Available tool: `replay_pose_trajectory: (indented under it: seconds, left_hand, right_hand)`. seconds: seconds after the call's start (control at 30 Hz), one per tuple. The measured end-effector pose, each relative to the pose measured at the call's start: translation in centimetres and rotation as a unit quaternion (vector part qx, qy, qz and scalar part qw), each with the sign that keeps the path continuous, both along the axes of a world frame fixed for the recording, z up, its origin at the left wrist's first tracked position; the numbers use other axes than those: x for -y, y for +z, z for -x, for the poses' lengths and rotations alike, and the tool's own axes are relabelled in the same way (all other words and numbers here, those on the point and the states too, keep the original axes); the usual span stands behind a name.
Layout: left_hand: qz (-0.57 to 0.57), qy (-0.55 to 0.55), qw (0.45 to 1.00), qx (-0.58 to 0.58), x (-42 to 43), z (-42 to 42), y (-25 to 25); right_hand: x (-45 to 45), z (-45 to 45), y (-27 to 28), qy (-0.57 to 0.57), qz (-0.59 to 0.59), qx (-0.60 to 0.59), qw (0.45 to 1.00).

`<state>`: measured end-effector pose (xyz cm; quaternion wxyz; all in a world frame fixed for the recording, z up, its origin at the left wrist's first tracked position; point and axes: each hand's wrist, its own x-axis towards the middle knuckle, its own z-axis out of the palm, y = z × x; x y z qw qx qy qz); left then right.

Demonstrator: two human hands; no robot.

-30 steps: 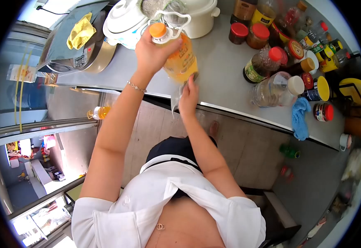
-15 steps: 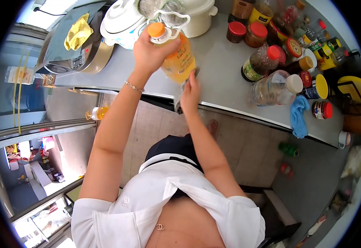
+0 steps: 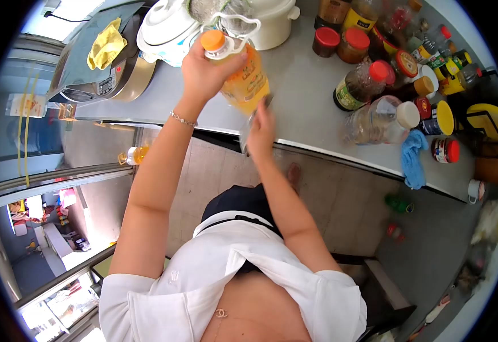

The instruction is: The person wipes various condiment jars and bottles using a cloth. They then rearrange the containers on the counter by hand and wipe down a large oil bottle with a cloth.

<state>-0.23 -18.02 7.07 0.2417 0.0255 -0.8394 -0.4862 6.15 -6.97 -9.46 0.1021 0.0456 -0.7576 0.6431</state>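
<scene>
My left hand [image 3: 205,71] is wrapped round the upper part of a large clear bottle of yellow oil [image 3: 248,85]. The bottle has an orange cap and a white carry handle, and it is tilted over the front part of the counter. Close by its lower end, my right hand [image 3: 262,128] is closed on a thin greyish thing [image 3: 244,138]. This thing shows above and below the fingers, but blur hides its kind. I cannot tell whether it touches the bottle.
On the right of the counter [image 3: 309,97] stand several sauce bottles and jars, a clear empty jug [image 3: 377,122] and a blue cloth [image 3: 413,159] over the edge. White pots [image 3: 169,25] and a cooker [image 3: 129,80] with a yellow cloth [image 3: 107,45] are at left.
My right hand has shifted slightly along the bottle's lower end, with the greyish thing still in it. The left hand and bottle have barely moved.
</scene>
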Motion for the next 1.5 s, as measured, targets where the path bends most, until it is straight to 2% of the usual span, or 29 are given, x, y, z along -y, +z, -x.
replay_pose_trajectory:
  seconds: [0.07, 0.17, 0.2, 0.3, 0.33, 0.43, 0.47, 0.57, 0.6, 0.7, 0.73, 0.83, 0.97, 1.0, 1.1, 1.2, 1.27, 1.33, 1.43, 1.47, 1.5]
  left_hand:
    - [-0.035, -0.01, 0.999, 0.011, -0.2, -0.2, 0.0]
    - [-0.019, -0.006, 1.0, 0.001, -0.2, 0.2, 0.2]
    - [-0.01, -0.011, 1.0, -0.007, -0.1, 0.3, 0.1]
    - [-0.009, -0.006, 1.0, 0.01, -0.2, -0.1, 0.3]
    - [-0.022, -0.008, 1.0, 0.019, -0.4, -0.3, 0.6]
    - [-0.012, -0.006, 1.0, 0.006, -0.5, -0.2, 0.6]
    - [0.0, -0.002, 1.0, -0.001, -0.5, -0.2, 0.6]
    - [-0.03, -0.008, 1.0, 0.005, -0.5, -0.5, 0.7]
    - [-0.017, 0.002, 1.0, 0.022, -0.7, -0.8, 0.7]
    - [0.007, 0.014, 0.999, 0.029, -0.9, -0.4, 1.7]
    - [0.003, 0.008, 1.0, 0.02, -0.7, -0.3, 1.4]
    - [-0.014, -0.014, 1.0, 0.007, -0.5, -0.5, 0.9]
    - [-0.01, -0.012, 1.0, 0.018, -0.7, -1.0, 1.0]
    - [-0.012, -0.013, 1.0, 0.02, -0.6, -0.9, 1.0]
    - [-0.029, -0.015, 0.999, 0.013, -0.8, -1.0, 1.2]
    - [-0.034, -0.049, 0.998, 0.005, -0.5, -1.3, 1.1]
    - [-0.059, -0.077, 0.995, -0.035, -0.3, -0.9, 1.2]
    - [-0.081, -0.09, 0.992, -0.028, -0.3, -0.8, 1.4]
    - [-0.095, -0.116, 0.988, -0.02, 0.2, -0.5, 1.3]
    - [-0.099, -0.123, 0.987, -0.02, 0.2, -0.4, 1.3]
    - [-0.112, -0.131, 0.985, -0.009, 0.1, -0.5, 1.1]
  right_hand:
    - [-1.4, 2.2, 1.3, 0.007, 0.021, 0.035, 0.999]
    - [0.1, -0.3, 1.0, -0.012, -0.01, -0.037, 0.999]
    - [0.7, -1.5, 1.5, 0.022, 0.02, -0.041, 0.999]
    - [0.0, 0.5, 3.1, 0.022, 0.027, 0.045, 0.998]
    - [-0.2, 1.6, 2.9, 0.0, 0.053, -0.018, 0.998]
    - [0.3, -0.4, 2.6, 0.006, -0.037, -0.018, 0.999]
    - [1.0, -1.2, 2.9, -0.002, 0.002, -0.07, 0.998]
    - [-0.4, 1.3, 3.3, 0.008, -0.023, 0.056, 0.998]
    - [-1.5, 2.2, 5.0, 0.025, -0.03, 0.099, 0.994]
    - [0.0, -0.5, 3.4, 0.008, -0.084, 0.011, 0.996]
    - [0.5, -1.5, 3.2, 0.023, -0.059, -0.02, 0.998]
    - [-0.2, 1.8, 3.9, 0.01, 0.05, 0.093, 0.994]
    - [-0.8, 2.0, 2.5, 0.042, 0.101, 0.104, 0.989]
    - [-0.5, 0.5, 2.7, 0.03, 0.053, 0.075, 0.995]
    - [-1.6, 2.2, 2.7, 0.075, 0.186, 0.197, 0.96]
    - [-3.8, 3.9, 3.4, 0.125, 0.304, 0.308, 0.893]
    - [-3.4, 5.2, 4.8, 0.125, 0.291, 0.249, 0.915]
    - [-2.8, 3.8, 5.2, 0.115, 0.283, 0.212, 0.928]
    - [-2.9, 3.8, 4.9, 0.093, 0.191, 0.222, 0.952]
    - [-3.0, 4.3, 4.6, 0.097, 0.213, 0.273, 0.933]
    - [-3.3, 4.2, 4.3, 0.11, 0.165, 0.232, 0.952]
